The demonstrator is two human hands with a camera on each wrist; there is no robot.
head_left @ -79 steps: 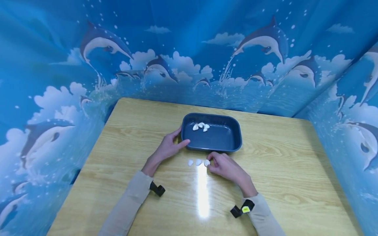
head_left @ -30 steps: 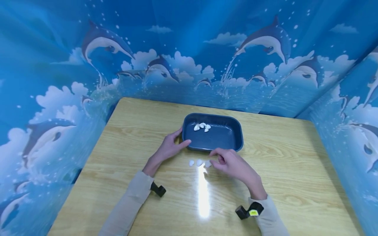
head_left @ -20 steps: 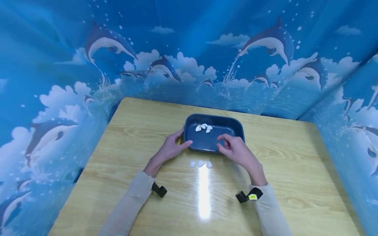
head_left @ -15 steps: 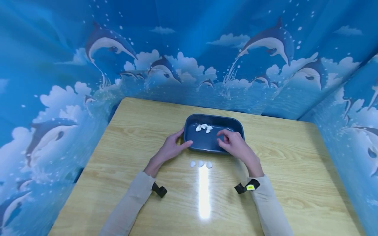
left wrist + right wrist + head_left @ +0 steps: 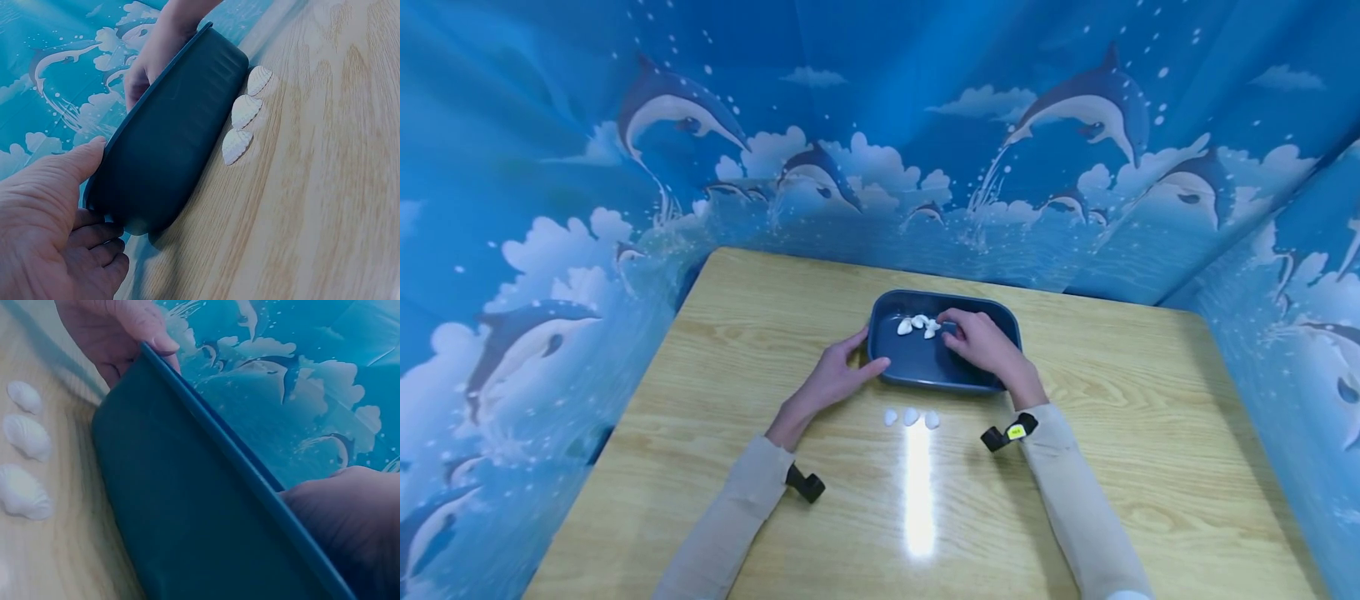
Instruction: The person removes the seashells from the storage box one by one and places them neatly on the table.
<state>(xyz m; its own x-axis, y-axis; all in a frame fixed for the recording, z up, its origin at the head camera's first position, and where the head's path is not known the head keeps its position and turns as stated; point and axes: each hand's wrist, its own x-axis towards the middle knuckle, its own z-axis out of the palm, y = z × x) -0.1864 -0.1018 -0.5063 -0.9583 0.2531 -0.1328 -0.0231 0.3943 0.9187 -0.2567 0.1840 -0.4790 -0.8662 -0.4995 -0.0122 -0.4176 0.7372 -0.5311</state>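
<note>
A dark blue plastic basin (image 5: 925, 375) stands on the wooden table, with several white seashells (image 5: 905, 327) in a cluster toward its back left. My left hand (image 5: 833, 372) holds the basin's left end, thumb at the near rim and fingers around the end wall, as the left wrist view shows. My right hand (image 5: 988, 343) reaches over the near wall into the basin, its index fingertip right at the shell on the cluster's right side, thumb apart below. In the right wrist view the basin wall hides the right fingertips. Three shells (image 5: 246, 111) lie in a row outside the near wall.
The wooden table (image 5: 760, 308) extends around the basin, with a bright light reflection (image 5: 918, 500) in front of the shell row. A blue dolphin-print curtain (image 5: 880, 125) hangs behind and along both sides of the table.
My right hand leaves the rightmost shell of the row, rises over the basin's near rim and moves inside to the clustered shells. My left hand stays at the basin's left end.
</note>
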